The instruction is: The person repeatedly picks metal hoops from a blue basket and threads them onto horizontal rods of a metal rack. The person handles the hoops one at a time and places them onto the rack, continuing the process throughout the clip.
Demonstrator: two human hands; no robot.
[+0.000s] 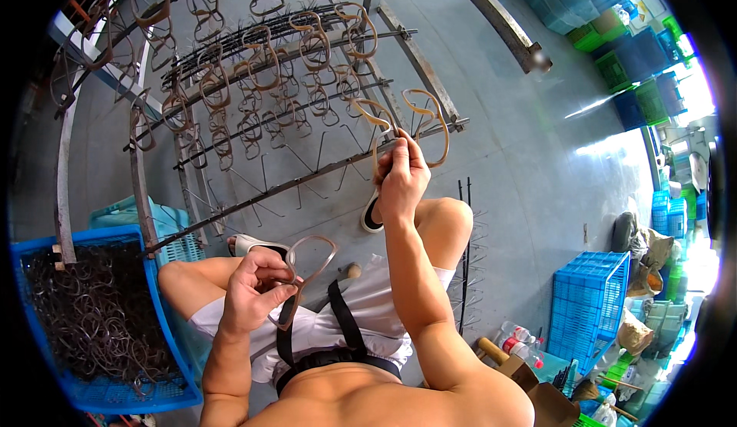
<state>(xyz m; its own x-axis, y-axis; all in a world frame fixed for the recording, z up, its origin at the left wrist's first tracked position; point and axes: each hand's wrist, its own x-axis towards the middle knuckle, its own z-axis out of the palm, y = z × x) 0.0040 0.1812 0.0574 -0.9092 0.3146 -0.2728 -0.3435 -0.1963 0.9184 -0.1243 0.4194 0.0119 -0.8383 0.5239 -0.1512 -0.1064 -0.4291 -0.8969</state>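
My left hand (pixel 257 289) is closed on a translucent brownish eyeglass frame (pixel 302 283), held above my lap with one lens rim upright. My right hand (pixel 401 177) reaches forward to the right end of the rack's lowest bar (pixel 307 178). Its thumb and fingers pinch a light amber eyeglass frame (pixel 445 124) near the bridge, where thin hooks stick out of the bar. The fingers partly hide the contact with the hook. Bare wire hooks line the rest of this bar, while several brown eyeglass frames (pixel 315 43) hang from the bars behind.
At my left stands a blue crate (pixel 146 281) heaped with loose eyeglass frames (pixel 92 312), beside a teal basket (pixel 173 223). A blue basket (pixel 587 300) and plastic bottles (pixel 518 342) are at my right. Thin black hooked rods (pixel 465 254) stand by my right knee; stacked crates (pixel 641 66) line the far right.
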